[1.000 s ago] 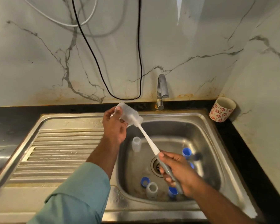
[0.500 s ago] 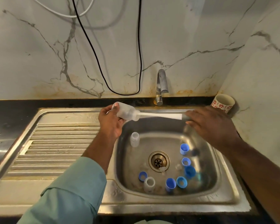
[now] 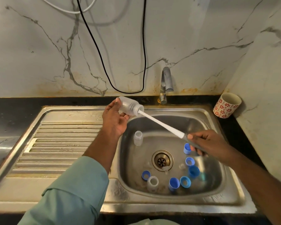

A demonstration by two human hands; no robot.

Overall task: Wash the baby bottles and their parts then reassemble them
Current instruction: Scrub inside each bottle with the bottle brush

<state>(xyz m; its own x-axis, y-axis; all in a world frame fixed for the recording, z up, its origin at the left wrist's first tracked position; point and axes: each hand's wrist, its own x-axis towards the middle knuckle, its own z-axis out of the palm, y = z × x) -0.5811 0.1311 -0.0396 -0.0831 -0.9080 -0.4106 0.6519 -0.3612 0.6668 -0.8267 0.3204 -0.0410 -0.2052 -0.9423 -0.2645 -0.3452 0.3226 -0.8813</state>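
- No brand, label or readable writing shows on any item.
- The left hand [image 3: 114, 118] holds a clear plastic baby bottle [image 3: 130, 106] above the back-left rim of the stainless steel sink [image 3: 217, 198], its mouth tilted to the right; the grip is closed, fingers and thumb curled around the bottle's body.
- The right hand [image 3: 208, 144] has its grip closed around the grey handle of a long white bottle brush [image 3: 161, 124], whose head end is inside the bottle mouth.
- The brush slants across open air over the basin, clear of the steel tap [image 3: 166, 83] behind it.
- In the basin: two more clear bottles, one upright [image 3: 138, 138] near the left wall, one lying [image 3: 152, 183] at the front edge.
- Six blue plastic caps or rings can be counted: [image 3: 146, 174], [image 3: 174, 184], [image 3: 185, 181], [image 3: 193, 171], [image 3: 189, 161], [image 3: 187, 148]; small clear pieces near the drain [image 3: 162, 160] are too blurred to tell.
- The ribbed draining board [image 3: 58, 146] lies to the left.
- One red-flowered white cup [image 3: 226, 105] leans in the right back corner of the black desk [image 3: 15, 108].
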